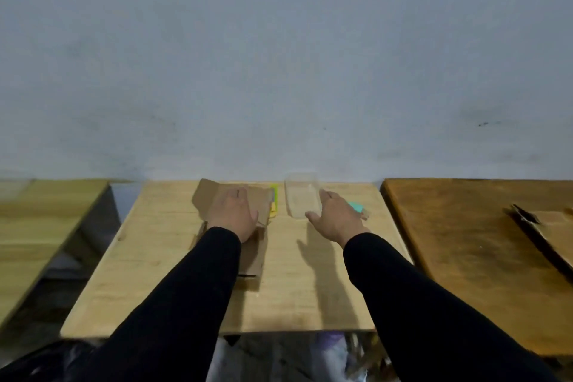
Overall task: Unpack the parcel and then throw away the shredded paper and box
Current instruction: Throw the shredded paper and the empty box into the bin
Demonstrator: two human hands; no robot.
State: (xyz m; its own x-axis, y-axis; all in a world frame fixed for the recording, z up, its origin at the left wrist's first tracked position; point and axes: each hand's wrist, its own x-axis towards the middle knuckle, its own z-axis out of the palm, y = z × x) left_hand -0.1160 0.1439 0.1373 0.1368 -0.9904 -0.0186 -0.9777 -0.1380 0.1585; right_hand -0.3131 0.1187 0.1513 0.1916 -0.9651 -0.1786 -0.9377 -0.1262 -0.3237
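1. The left hand (232, 214) is lying on top of the flattened brown cardboard box (252, 239), fingers spread forward and relaxed over its far flap — pressing rather than gripping it, as far as the view is showing.
2. The box is sitting left of centre on the pale wooden table (173, 257), its long axis running away from the person toward the grey wall (279, 56); the forearm is covering much of its left side.
3. The right hand (333, 215) is reaching forward with straight, open fingers, and is touching or nearly touching the near right edge of the clear plastic rectangular container (302, 197) — holding nothing.
4. That container is standing at the far edge of the table, just beside the wall, with a thin yellow-green strip (273, 198) between it and the box, and a small teal object (356, 207) partly hidden behind the right hand.
5. No shredded paper is showing anywhere in this view.
6. The box, judging by position, is belonging to the left hand's reach; open tabletop is lying toward the person, so drawing it back looks unobstructed.
7. A darker wooden table (465, 242) to the right is carrying another cardboard piece (545, 236).
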